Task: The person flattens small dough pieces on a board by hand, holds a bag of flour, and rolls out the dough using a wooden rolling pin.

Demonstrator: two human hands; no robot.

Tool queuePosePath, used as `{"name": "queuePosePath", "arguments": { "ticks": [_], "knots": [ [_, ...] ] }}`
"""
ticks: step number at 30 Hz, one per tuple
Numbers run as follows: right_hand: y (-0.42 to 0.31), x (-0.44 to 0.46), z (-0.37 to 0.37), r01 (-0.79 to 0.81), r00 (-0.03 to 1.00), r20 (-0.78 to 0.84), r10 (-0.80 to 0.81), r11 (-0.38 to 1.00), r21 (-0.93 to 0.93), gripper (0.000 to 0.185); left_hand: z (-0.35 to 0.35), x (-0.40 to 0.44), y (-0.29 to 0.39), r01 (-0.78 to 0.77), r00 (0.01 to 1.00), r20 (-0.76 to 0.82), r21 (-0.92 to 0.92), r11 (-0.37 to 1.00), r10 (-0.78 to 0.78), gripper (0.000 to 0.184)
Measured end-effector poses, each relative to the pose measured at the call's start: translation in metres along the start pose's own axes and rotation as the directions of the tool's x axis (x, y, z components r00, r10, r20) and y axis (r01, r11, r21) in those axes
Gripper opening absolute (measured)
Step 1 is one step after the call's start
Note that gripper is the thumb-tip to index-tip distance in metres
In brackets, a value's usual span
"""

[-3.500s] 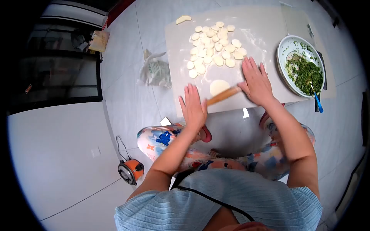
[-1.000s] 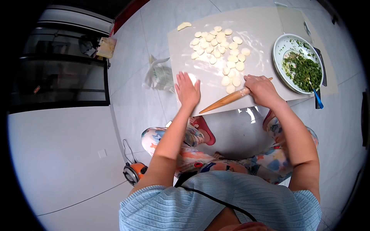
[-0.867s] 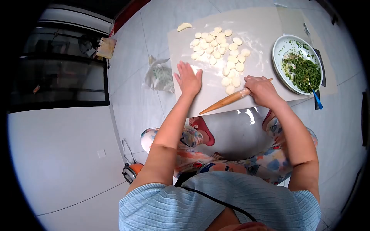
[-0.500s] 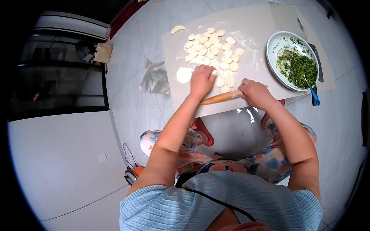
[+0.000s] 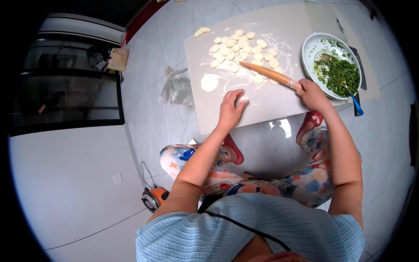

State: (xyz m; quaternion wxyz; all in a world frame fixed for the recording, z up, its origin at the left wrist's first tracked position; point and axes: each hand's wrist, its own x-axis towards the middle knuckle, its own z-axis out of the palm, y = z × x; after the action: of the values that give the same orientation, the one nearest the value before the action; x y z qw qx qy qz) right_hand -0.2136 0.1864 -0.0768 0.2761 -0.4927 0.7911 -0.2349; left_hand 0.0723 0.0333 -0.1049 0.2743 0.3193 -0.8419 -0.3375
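My left hand (image 5: 231, 108) is curled near the front of the floured board (image 5: 275, 107), its fingers and thumb around a small round piece of dough (image 5: 241, 101). My right hand (image 5: 312, 94) grips one end of a wooden rolling pin (image 5: 270, 75). The pin slants away to the left, its far end over several small dough discs (image 5: 233, 46) and covering some of them. A thin, flat dough wrapper (image 5: 209, 82) lies by the board's left edge. At the far left corner is a curved strip of dough (image 5: 202, 31).
On the right stands a white bowl (image 5: 309, 75) of chopped green filling (image 5: 338, 76), with a blue-handled utensil (image 5: 357, 106) leaning out. A dark flat object (image 5: 363, 83) lies partly behind the bowl. A plastic bag (image 5: 178, 89) rests on the floor left of the board.
The rolling pin has swung from the board's front edge to a slant over the dough discs, its right end still in my right hand. My left hand moved nearer me, now holding a dough piece.
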Motion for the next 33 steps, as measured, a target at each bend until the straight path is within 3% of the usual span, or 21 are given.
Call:
{"name": "queuePosePath", "arguments": {
  "ticks": [2, 4, 5, 7, 8, 10, 14, 16, 20, 22, 23, 24, 26, 30, 31, 32, 33],
  "knots": [
    [-0.009, 0.002, -0.001, -0.073, 0.997, -0.016, 0.074, 0.996, 0.049, 0.018, 0.0, 0.006, 0.004, 0.074, 0.994, 0.073, 0.013, 0.997, -0.075, 0.032],
    [-0.017, 0.003, -0.001, -0.082, 0.996, -0.024, 0.085, 0.992, 0.094, 0.019, 0.012, 0.032, 0.005, -0.003, 0.994, -0.112, 0.052, 0.999, 0.009, 0.044],
    [-0.022, 0.003, -0.001, -0.091, 0.995, -0.03, 0.096, 0.986, 0.138, 0.02, 0.024, 0.038, 0.005, 0.0, 0.994, -0.11, 0.051, 0.999, 0.006, 0.044],
    [-0.033, 0.002, -0.002, -0.086, 0.995, -0.033, 0.093, 0.983, 0.16, 0.021, 0.049, 0.049, 0.013, -0.056, 0.997, -0.013, 0.561, 0.826, 0.076, 0.065],
    [-0.036, 0.001, -0.003, -0.078, 0.995, -0.04, 0.087, 0.98, 0.184, 0.022, 0.052, 0.045, 0.017, -0.058, 0.997, -0.008, 0.555, 0.83, 0.075, 0.065],
    [-0.035, 0.002, -0.003, -0.062, 0.996, -0.051, 0.073, 0.98, 0.186, 0.022, 0.055, 0.034, 0.025, -0.162, 0.977, 0.209, 0.566, 0.808, 0.049, 0.077],
    [-0.037, 0.006, 0.002, -0.07, 0.991, -0.089, 0.096, 0.964, 0.257, 0.024, 0.057, 0.055, 0.013, -0.06, 0.997, 0.076, 0.554, 0.831, 0.021, 0.079],
    [-0.04, 0.009, -0.001, -0.08, 0.989, -0.102, 0.104, 0.974, 0.213, 0.023, 0.06, 0.049, 0.019, -0.086, 0.996, 0.075, 0.603, 0.793, 0.05, 0.081],
    [-0.039, 0.014, 0.004, -0.019, 0.984, -0.174, 0.047, 0.987, 0.162, 0.024, 0.059, 0.048, 0.016, -0.022, 0.99, 0.123, 0.596, 0.802, -0.065, 0.08],
    [-0.045, 0.012, 0.004, -0.006, 0.983, -0.18, 0.037, 0.986, 0.167, 0.023, 0.048, 0.063, 0.002, 0.141, 0.974, 0.154, 0.163, 0.976, -0.166, 0.074],
    [-0.047, 0.01, 0.005, -0.008, 0.982, -0.185, 0.042, 0.984, 0.18, 0.023, 0.041, 0.069, -0.012, 0.262, 0.961, 0.116, -0.105, 0.959, -0.25, 0.072],
    [-0.048, 0.008, 0.005, -0.011, 0.98, -0.193, 0.048, 0.983, 0.186, 0.023, 0.036, 0.064, -0.026, 0.255, 0.962, 0.123, -0.101, 0.962, -0.243, 0.072],
    [-0.048, 0.001, 0.004, 0.033, 0.981, -0.195, -0.005, 0.99, 0.139, 0.022, 0.002, 0.05, -0.009, 0.253, 0.964, -0.062, -0.073, 0.965, -0.257, 0.056],
    [-0.046, -0.001, 0.002, 0.017, 0.986, -0.167, 0.003, 0.993, 0.116, 0.021, -0.007, 0.046, -0.046, 0.251, 0.968, -0.008, 0.018, 0.968, -0.251, 0.048],
    [-0.043, 0.001, 0.004, 0.018, 0.987, -0.162, 0.002, 0.992, 0.124, 0.022, -0.008, 0.052, -0.04, 0.443, 0.872, 0.018, -0.452, 0.774, -0.489, 0.047],
    [-0.04, 0.003, 0.008, 0.016, 0.988, -0.157, 0.005, 0.991, 0.13, 0.024, -0.007, 0.057, -0.033, 0.489, 0.738, 0.162, -0.797, 0.354, -0.655, 0.047],
    [-0.04, 0.005, 0.015, 0.015, 0.987, -0.158, 0.006, 0.991, 0.13, 0.024, -0.007, 0.061, -0.027, 0.456, 0.747, 0.219, -0.856, 0.244, -0.627, 0.052]
  ]
}}
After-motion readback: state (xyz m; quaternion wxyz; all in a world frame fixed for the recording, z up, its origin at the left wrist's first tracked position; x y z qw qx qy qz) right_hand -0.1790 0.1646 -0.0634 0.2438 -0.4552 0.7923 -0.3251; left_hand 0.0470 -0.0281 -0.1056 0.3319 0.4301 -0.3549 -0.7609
